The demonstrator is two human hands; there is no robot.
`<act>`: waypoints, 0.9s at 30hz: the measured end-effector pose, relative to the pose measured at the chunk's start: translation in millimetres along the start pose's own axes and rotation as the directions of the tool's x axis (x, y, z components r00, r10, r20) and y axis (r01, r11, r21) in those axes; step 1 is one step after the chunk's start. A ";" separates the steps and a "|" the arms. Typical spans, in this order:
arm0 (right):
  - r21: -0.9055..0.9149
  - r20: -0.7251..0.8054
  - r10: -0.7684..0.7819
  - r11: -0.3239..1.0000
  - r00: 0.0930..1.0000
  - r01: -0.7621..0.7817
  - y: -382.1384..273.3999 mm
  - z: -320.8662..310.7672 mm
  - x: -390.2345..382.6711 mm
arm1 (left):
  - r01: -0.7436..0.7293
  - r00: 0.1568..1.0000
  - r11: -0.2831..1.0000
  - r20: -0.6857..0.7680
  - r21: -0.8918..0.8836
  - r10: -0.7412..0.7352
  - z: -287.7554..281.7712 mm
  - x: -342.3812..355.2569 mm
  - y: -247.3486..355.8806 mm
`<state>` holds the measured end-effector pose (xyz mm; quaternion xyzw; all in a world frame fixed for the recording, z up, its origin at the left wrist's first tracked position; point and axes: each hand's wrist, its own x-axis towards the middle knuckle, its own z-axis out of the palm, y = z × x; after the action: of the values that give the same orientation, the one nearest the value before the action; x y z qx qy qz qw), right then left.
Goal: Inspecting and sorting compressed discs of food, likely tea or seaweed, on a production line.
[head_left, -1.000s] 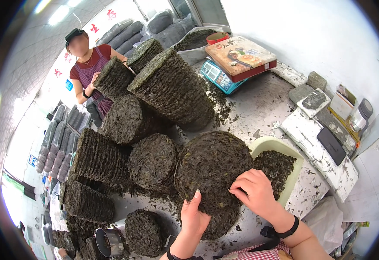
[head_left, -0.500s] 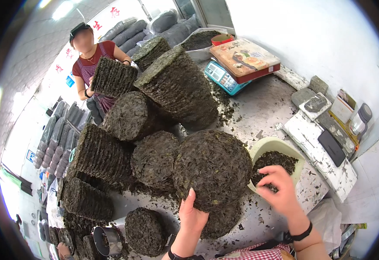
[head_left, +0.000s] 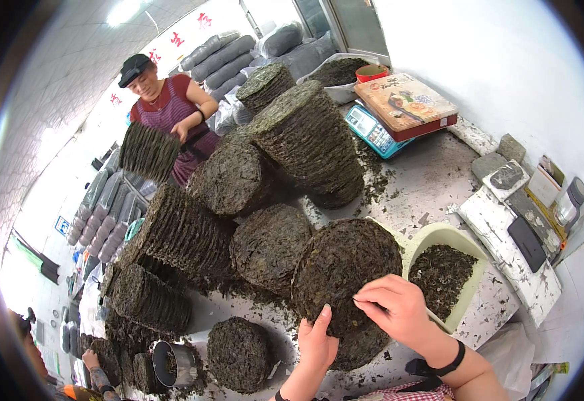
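I hold a round dark disc of dried, seaweed-like leaf upright by its lower edge with my left hand, thumb on its face. My right hand is at that face with thumb and finger pinched; whatever they grip is too small to make out. Behind the disc's lower part lies another dark disc. To the right, a pale green tray holds loose dark flakes. A round cake lies left of my left hand, and a leaning stack of discs stands just behind.
Tall disc stacks crowd the table. Behind them a co-worker holds a stack. Back right are a teal scale under a box, blocks and a phone. A metal cylinder is near another person's hand.
My right hand reached toward the tray, then returned to the disc's face. The co-worker's stack moved left. Another person came further into view at lower left, and the whole view shifted.
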<state>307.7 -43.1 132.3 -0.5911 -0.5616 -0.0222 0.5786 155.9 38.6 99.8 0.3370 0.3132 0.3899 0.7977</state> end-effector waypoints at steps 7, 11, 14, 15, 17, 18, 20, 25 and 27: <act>-0.078 -0.062 0.064 0.995 0.996 -0.069 3.8 20.8 3.4 | 0.010 0.999 0.999 0.037 0.045 -0.011 -4.2 -10.8 -4.9; -0.043 0.058 0.185 0.982 0.981 -0.183 0.1 25.6 6.4 | -0.076 0.996 0.991 0.061 0.114 0.069 -14.8 -13.9 -10.8; -0.010 0.111 0.209 0.978 0.972 -0.209 1.1 22.4 7.4 | -0.046 0.998 0.994 0.042 0.099 0.042 -11.5 -11.1 -7.9; -0.004 0.118 0.202 0.979 0.972 -0.203 2.2 22.0 5.8 | -0.014 1.000 0.997 -0.008 0.079 0.014 -11.6 -9.0 -5.3; 0.254 0.045 0.221 0.941 0.974 -0.225 4.0 12.4 -2.0 | -0.017 0.999 0.998 -0.036 0.055 0.019 -15.7 -2.0 -2.0; 0.383 0.154 0.328 0.850 0.932 -0.363 -1.0 -3.6 -4.6 | -0.013 0.998 0.999 -0.062 0.037 0.015 -19.6 -0.4 0.1; 0.663 0.323 0.434 0.529 0.841 -0.529 11.7 -43.5 -24.0 | 0.005 0.998 0.999 -0.070 0.037 -0.003 -22.2 -0.2 3.1; 0.110 0.151 0.644 0.743 0.750 -0.660 54.9 -102.9 -43.1 | 0.094 0.995 0.985 -0.003 -0.145 -0.096 -21.8 9.4 9.1; 0.013 -0.025 0.488 0.873 0.873 -0.487 47.0 -89.4 -37.4 | 0.094 0.995 0.986 -0.009 -0.137 -0.096 -16.2 9.5 9.4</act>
<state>382.1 -116.2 105.5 -0.7114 -0.3868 0.1180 0.5748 144.5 55.7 95.6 0.2635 0.3076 0.3743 0.8342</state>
